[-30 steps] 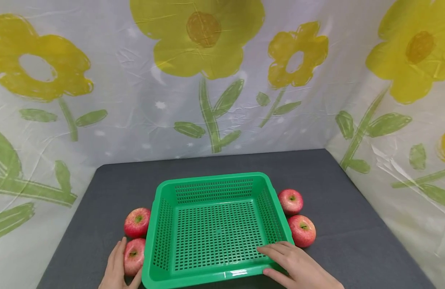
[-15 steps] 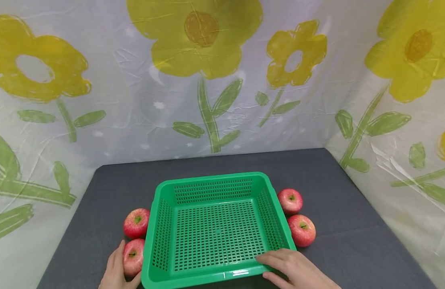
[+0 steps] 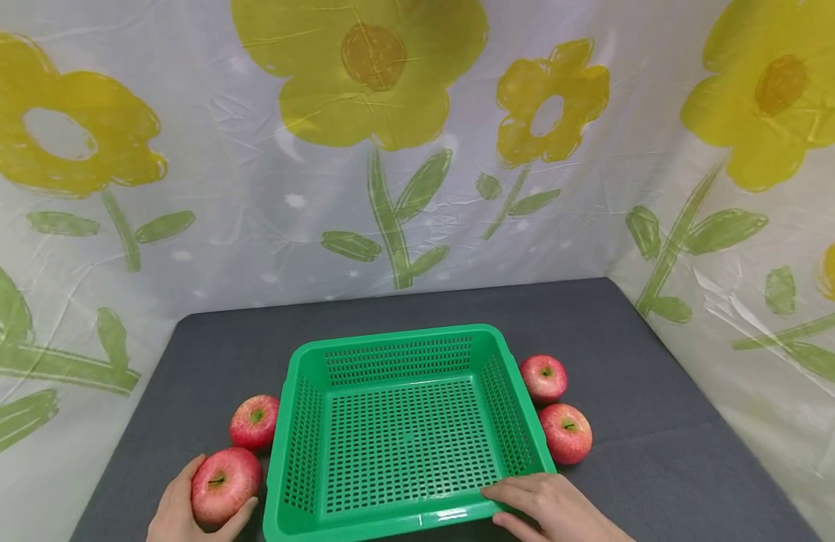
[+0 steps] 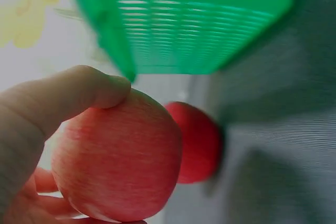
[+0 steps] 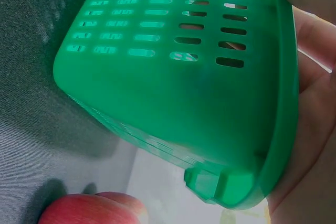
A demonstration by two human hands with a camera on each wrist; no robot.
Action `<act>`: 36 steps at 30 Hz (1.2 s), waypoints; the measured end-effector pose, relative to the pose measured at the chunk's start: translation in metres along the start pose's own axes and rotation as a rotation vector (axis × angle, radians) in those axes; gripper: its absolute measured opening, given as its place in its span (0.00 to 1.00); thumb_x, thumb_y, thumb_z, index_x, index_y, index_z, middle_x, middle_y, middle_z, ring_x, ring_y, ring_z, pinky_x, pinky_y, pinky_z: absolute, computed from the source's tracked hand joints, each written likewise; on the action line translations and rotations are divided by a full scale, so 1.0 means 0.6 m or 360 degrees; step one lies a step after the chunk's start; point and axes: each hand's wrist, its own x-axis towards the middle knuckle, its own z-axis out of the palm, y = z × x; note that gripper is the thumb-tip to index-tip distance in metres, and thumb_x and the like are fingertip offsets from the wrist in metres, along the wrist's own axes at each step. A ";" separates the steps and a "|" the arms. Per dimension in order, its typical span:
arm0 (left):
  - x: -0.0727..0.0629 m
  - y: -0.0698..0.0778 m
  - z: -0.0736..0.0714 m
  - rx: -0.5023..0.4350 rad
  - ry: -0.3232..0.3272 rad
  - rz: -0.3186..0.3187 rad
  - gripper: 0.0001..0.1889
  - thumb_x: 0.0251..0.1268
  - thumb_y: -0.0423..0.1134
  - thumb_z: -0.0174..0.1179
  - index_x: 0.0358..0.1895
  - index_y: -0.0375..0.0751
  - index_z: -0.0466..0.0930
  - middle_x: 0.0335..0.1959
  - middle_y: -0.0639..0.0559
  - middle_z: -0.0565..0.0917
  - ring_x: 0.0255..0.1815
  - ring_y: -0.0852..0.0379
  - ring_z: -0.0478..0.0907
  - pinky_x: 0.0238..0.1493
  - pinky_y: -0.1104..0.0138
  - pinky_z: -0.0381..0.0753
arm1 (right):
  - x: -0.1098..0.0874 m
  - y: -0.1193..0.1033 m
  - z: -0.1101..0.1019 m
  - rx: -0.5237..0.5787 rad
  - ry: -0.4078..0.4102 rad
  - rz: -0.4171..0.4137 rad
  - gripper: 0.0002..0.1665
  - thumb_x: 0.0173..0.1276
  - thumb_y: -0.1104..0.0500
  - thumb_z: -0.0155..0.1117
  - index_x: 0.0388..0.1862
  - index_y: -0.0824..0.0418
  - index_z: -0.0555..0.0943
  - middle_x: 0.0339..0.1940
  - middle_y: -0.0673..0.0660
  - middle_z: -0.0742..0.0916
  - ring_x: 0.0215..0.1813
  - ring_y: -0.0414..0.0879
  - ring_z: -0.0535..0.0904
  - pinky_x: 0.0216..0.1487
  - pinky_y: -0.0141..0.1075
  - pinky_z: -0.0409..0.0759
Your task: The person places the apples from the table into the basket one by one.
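Observation:
My left hand [image 3: 176,518] grips a red apple [image 3: 225,485] beside the left wall of a green plastic basket [image 3: 410,444]. In the left wrist view the thumb lies on the held apple [image 4: 121,156], fingers around its far side, and it looks raised off the table. Just behind it a second apple [image 3: 254,422] rests by the basket. My right hand [image 3: 549,504] pinches the basket's front rim near the right corner. The right wrist view shows the slotted basket wall [image 5: 157,87], with fingers visible through the slots. Nothing lies inside the basket.
Two more apples, one farther back [image 3: 543,379] and one nearer [image 3: 567,433], rest against the basket's right side. A dark grey cloth [image 3: 661,452] covers the table. A white curtain with yellow flowers [image 3: 254,196] hangs behind and at both sides.
My left hand has taken the front left apple away from the basket wall, leftward and up toward the camera. The right hand has slid down slightly onto the front rim; the basket stays put.

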 end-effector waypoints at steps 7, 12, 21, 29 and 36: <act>0.003 0.046 -0.047 -0.0103 0.0149 0.0003 0.49 0.34 0.51 0.77 0.62 0.32 0.64 0.51 0.32 0.73 0.46 0.39 0.72 0.38 0.54 0.77 | -0.001 0.001 -0.001 0.0017 0.0007 0.0026 0.14 0.65 0.57 0.63 0.49 0.55 0.80 0.39 0.44 0.85 0.40 0.32 0.79 0.39 0.24 0.76; 0.012 0.084 -0.076 -0.0223 0.0101 0.0245 0.47 0.38 0.49 0.77 0.65 0.36 0.64 0.53 0.38 0.73 0.43 0.58 0.72 0.26 0.80 0.70 | -0.002 0.001 -0.001 0.0056 0.0003 0.0051 0.13 0.65 0.57 0.63 0.49 0.56 0.81 0.39 0.45 0.85 0.40 0.32 0.79 0.38 0.24 0.75; 0.044 0.161 -0.087 -0.0402 -0.0091 0.0794 0.44 0.42 0.44 0.75 0.66 0.44 0.61 0.54 0.49 0.71 0.45 0.67 0.67 0.33 0.79 0.75 | -0.001 0.000 0.001 0.0067 0.0026 0.0044 0.14 0.62 0.59 0.65 0.48 0.57 0.81 0.39 0.45 0.85 0.40 0.32 0.79 0.39 0.24 0.76; 0.078 0.214 -0.056 -0.0421 -0.0280 0.1081 0.42 0.43 0.42 0.75 0.63 0.38 0.62 0.55 0.47 0.71 0.49 0.51 0.70 0.33 0.62 0.79 | -0.002 0.001 0.002 0.0080 0.0024 0.0045 0.15 0.62 0.60 0.65 0.49 0.56 0.81 0.40 0.45 0.85 0.41 0.32 0.79 0.39 0.24 0.76; 0.112 0.250 -0.021 -0.0363 -0.0454 0.1231 0.41 0.42 0.41 0.74 0.61 0.35 0.61 0.53 0.46 0.71 0.48 0.50 0.71 0.39 0.57 0.76 | -0.003 0.002 0.004 0.0079 0.0025 0.0047 0.14 0.63 0.59 0.64 0.48 0.57 0.81 0.39 0.45 0.85 0.41 0.32 0.80 0.39 0.24 0.76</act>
